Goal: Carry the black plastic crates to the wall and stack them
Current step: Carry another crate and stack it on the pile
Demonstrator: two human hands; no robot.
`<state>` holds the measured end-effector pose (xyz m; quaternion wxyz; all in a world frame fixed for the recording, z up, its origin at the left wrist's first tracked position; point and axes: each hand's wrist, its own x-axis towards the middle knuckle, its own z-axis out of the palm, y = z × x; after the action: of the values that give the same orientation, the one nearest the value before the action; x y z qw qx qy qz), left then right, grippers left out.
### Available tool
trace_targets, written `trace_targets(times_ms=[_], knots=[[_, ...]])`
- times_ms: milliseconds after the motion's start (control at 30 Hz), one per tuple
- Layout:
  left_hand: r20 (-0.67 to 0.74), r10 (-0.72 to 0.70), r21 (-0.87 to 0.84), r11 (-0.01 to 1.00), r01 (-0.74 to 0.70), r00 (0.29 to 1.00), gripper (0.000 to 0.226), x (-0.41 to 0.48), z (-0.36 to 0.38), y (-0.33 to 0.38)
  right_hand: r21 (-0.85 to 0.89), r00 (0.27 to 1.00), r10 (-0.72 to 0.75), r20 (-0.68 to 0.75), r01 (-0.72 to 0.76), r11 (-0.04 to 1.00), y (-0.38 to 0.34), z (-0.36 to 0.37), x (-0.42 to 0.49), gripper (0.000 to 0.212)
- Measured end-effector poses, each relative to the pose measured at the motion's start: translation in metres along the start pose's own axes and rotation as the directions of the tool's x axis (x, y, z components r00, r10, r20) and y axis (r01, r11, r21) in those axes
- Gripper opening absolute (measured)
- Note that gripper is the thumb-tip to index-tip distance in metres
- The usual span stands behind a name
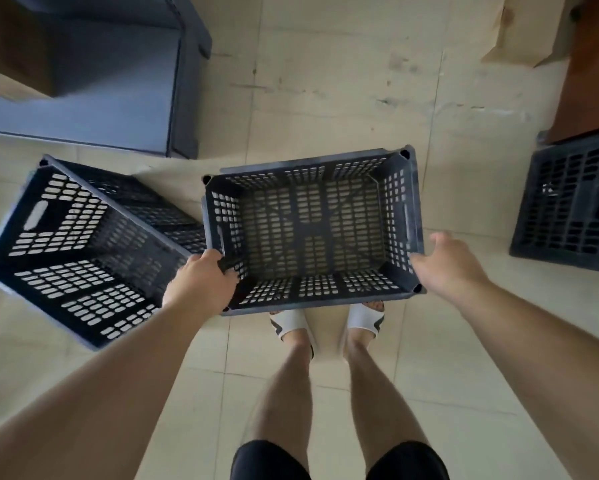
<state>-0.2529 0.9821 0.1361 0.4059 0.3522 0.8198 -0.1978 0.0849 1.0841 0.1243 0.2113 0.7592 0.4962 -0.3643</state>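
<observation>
The middle black plastic crate [311, 233] sits open side up in the centre of the view, just beyond the person's feet, its near rim hiding the toes of the white slippers [291, 322]. The left hand [201, 278] grips its left rim close to the near corner with fingers curled over the edge, while the right hand [447, 265] is spread wide just beside the right rim, holding nothing. A second crate [79, 251] lies tilted on the tiled floor [325, 98] touching it on the left, and a third crate [568, 202] stands well apart on the right.
</observation>
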Motion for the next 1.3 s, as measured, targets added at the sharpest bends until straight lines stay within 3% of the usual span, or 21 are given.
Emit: trace_targets(times_ms=[200, 333, 533, 833, 967, 1133, 1300], knots=[[-0.089, -0.123, -0.131, 0.985, 0.111, 0.988, 0.053, 0.07, 0.035, 0.002, 0.055, 0.998, 0.037, -0.049, -0.034, 0.998, 0.009, 0.047, 0.065, 0.047], [-0.118, -0.232, -0.214, 0.956, 0.203, 0.966, 0.053, 0.11, 0.051, 0.005, 0.015, 0.993, 0.07, -0.099, -0.069, 0.997, 0.014, 0.07, 0.097, 0.051], [-0.122, -0.36, -0.447, 0.852, 0.273, 0.925, 0.044, 0.152, 0.063, 0.001, 0.065, 0.992, 0.07, -0.104, -0.063, 0.996, 0.006, 0.084, 0.143, 0.048], [-0.164, -0.4, -0.398, 0.863, 0.311, 0.902, 0.046, 0.172, 0.082, 0.008, 0.283, 0.99, 0.112, -0.089, -0.083, 0.956, 0.017, 0.097, 0.203, 0.028], [-0.121, -0.39, -0.42, 0.854, 0.309, 0.913, 0.042, 0.173, 0.074, 0.007, 0.275, 0.989, 0.108, -0.099, -0.077, 0.958, 0.021, 0.097, 0.204, 0.025], [-0.02, -0.325, -0.611, 0.753, 0.246, 0.945, 0.048, 0.179, 0.072, 0.002, 0.229, 0.979, 0.158, -0.132, -0.125, 0.965, 0.037, 0.084, 0.202, 0.033], [0.087, -0.265, -0.716, 0.654, 0.245, 0.96, 0.017, 0.147, 0.074, 0.028, 0.321, 0.969, 0.21, -0.13, -0.16, 0.934, 0.076, 0.062, 0.19, 0.025]])
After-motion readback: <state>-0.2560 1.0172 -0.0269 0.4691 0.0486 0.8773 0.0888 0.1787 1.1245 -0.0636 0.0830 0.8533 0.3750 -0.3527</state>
